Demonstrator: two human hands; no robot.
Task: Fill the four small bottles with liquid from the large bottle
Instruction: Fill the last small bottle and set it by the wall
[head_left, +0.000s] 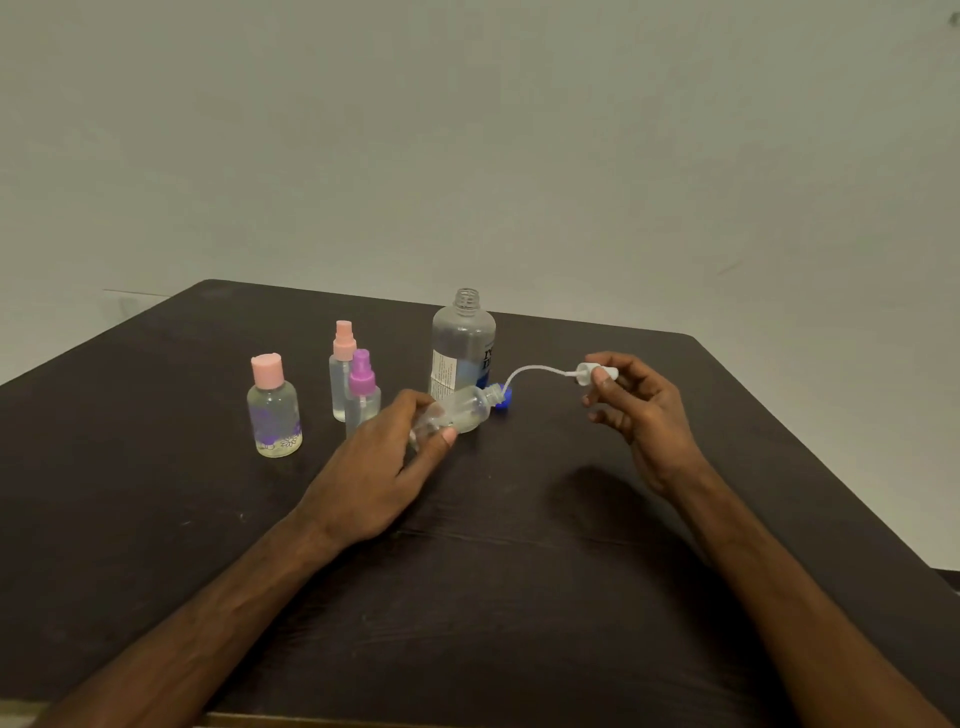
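Observation:
My left hand (387, 467) grips a small clear bottle (462, 410), tilted on its side with its neck pointing right. My right hand (636, 405) pinches a white spray cap (592, 374) whose thin tube curves down to that bottle's neck. The large clear bottle (462, 343) stands uncapped behind, partly filled, with a blue and white label. A blue cap (503, 399) lies at its base. To the left stand three small bottles: a round one with a pink flip cap (274, 410), a slim one with a pink sprayer (341, 364), and one with a purple sprayer (362, 395).
Everything sits on a dark brown table (519, 571) against a plain pale wall. The table's right edge runs diagonally close to my right forearm, and its front edge is at the bottom of the view.

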